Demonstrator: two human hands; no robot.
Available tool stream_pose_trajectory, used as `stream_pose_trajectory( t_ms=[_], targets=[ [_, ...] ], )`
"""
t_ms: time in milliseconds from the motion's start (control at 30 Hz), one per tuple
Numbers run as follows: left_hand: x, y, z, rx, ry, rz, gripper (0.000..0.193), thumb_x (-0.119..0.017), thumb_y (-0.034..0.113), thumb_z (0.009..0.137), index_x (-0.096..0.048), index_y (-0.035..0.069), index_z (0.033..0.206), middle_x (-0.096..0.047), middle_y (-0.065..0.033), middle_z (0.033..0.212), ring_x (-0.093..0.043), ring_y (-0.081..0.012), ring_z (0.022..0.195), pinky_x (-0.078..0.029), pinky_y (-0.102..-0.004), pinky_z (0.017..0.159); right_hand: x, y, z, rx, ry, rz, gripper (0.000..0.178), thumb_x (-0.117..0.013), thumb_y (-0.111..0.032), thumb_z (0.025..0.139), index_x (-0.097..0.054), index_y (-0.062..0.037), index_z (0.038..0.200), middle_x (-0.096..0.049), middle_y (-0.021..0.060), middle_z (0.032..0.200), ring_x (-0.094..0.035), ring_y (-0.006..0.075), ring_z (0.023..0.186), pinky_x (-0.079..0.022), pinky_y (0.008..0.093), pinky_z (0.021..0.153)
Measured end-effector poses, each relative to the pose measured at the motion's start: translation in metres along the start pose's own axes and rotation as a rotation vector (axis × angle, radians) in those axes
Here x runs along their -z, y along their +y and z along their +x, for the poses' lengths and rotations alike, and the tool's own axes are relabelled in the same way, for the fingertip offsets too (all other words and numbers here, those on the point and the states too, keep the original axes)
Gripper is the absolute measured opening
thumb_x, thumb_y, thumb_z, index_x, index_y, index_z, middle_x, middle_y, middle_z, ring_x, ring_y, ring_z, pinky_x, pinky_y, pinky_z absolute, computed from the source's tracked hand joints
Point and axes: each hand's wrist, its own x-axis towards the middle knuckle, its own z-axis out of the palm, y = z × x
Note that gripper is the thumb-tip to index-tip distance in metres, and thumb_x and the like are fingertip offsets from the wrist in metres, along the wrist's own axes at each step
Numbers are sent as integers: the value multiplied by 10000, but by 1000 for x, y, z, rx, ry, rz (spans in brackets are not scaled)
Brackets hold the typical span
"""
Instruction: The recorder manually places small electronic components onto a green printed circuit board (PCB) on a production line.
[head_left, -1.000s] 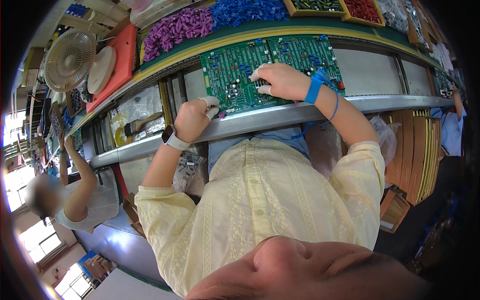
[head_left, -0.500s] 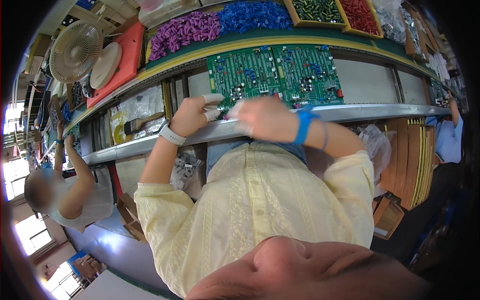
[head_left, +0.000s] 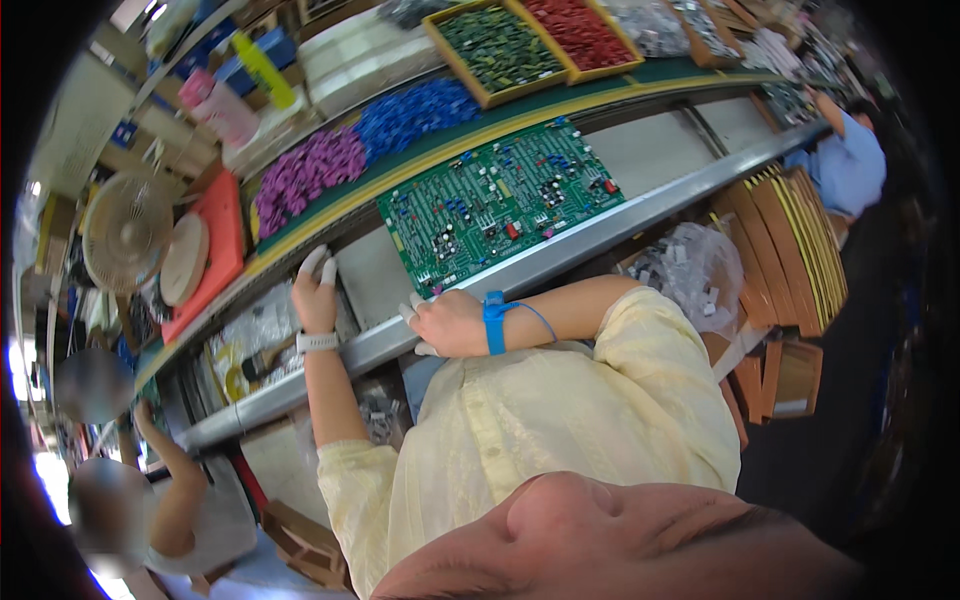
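Two green circuit boards lie side by side on the line, populated with small blue, white, black and red components. My left hand, with white finger covers, reaches past the metal rail toward the purple parts. Its fingers point forward, slightly apart, with nothing visible in them. My right hand is at the metal rail, beside the near left corner of the boards. Its covered fingertips are bent and its thumb stands apart; I see nothing held. A blue strap circles the right wrist.
Beyond the boards are blue parts and trays of green parts and red parts. A fan and red board stand left. Cartons and a plastic bag are right. Co-workers sit at both sides.
My left hand has left the boards' near edge and moved out toward the purple parts. The right hand has shifted to the boards' near left corner. The whole view has turned.
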Motion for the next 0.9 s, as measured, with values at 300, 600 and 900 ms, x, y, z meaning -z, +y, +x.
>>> stream_pose_trajectory(
  t_ms=[300,600,900],
  targets=[
    [-8,-1,3,48,57,-136,220,-586,69,838,-601,-33,1033,-640,-116,978,-604,-141,885,-469,-246,781,40,75,-94,-364,170,9,361,-555,-382,800,-556,-32,889,-604,139,854,-615,315,737,-498,413,611],
    [-14,-1,8,-3,48,7,226,-598,89,826,-620,-17,1025,-652,-120,959,-620,-156,859,-477,-267,773,73,169,-187,-806,358,-139,335,-546,-355,809,-582,-45,932,-621,154,883,-600,314,827,-483,411,715],
    [-9,9,-5,-16,-4,185,235,-591,132,812,-635,15,1012,-661,-121,945,-624,-180,865,-472,-286,766,81,229,-204,-1086,385,-248,427,-523,-370,850,-577,-10,1073,-598,214,1014,-566,378,931,-462,425,794]
  ],
)
